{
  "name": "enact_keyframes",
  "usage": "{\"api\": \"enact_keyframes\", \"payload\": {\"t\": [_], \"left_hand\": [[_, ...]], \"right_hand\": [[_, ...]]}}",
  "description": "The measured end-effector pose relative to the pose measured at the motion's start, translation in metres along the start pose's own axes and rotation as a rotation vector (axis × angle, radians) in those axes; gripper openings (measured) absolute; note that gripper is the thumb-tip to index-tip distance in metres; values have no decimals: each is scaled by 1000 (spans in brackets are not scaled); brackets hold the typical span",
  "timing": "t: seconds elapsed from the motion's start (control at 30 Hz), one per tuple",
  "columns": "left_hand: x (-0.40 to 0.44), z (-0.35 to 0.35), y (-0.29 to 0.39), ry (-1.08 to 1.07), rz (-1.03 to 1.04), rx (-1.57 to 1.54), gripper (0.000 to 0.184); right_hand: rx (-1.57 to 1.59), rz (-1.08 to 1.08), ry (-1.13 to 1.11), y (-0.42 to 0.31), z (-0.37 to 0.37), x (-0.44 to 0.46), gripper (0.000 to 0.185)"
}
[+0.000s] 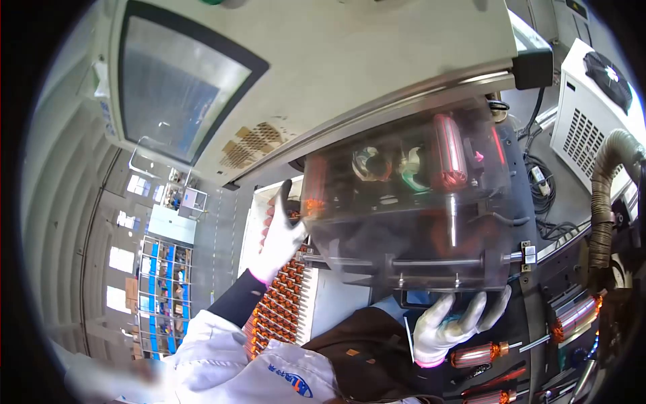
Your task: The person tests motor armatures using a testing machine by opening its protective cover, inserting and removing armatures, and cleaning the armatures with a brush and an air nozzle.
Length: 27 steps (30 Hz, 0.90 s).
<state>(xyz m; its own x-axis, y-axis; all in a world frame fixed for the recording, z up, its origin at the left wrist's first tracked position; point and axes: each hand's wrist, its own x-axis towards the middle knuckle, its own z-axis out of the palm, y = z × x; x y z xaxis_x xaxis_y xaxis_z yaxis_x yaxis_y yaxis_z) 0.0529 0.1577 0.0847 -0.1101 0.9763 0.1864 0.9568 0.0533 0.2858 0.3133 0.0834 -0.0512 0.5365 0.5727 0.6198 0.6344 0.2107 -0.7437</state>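
My left hand (281, 237), in a white glove with dark fingertips, is at the left side of a tinted see-through cover (417, 236). Its fingers are closed around an armature (294, 214), of which only a bit of orange copper winding shows. My right hand (457, 326), also gloved, is under the cover's lower edge. Its fingers are spread, with the tips at or very near that edge; I cannot tell whether they press on it. Behind the cover stands a red-lit armature (449, 151), beside a pale curved part with green (412, 168). The cover is slightly blurred.
Rows of copper-wound armatures (279, 303) fill a white tray left of my lap. More armatures (479, 355) and red-handled tools (494, 382) lie at lower right. A machine housing with a screen (182, 87) rises above. A ribbed hose (602, 209) and cables (542, 192) are at right.
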Motion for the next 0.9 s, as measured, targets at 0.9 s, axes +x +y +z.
{"api": "enact_keyframes", "payload": {"t": [0.9], "left_hand": [[24, 37, -16, 223, 24, -407, 74]], "right_hand": [[-126, 223, 42, -48, -98, 25, 52]]}}
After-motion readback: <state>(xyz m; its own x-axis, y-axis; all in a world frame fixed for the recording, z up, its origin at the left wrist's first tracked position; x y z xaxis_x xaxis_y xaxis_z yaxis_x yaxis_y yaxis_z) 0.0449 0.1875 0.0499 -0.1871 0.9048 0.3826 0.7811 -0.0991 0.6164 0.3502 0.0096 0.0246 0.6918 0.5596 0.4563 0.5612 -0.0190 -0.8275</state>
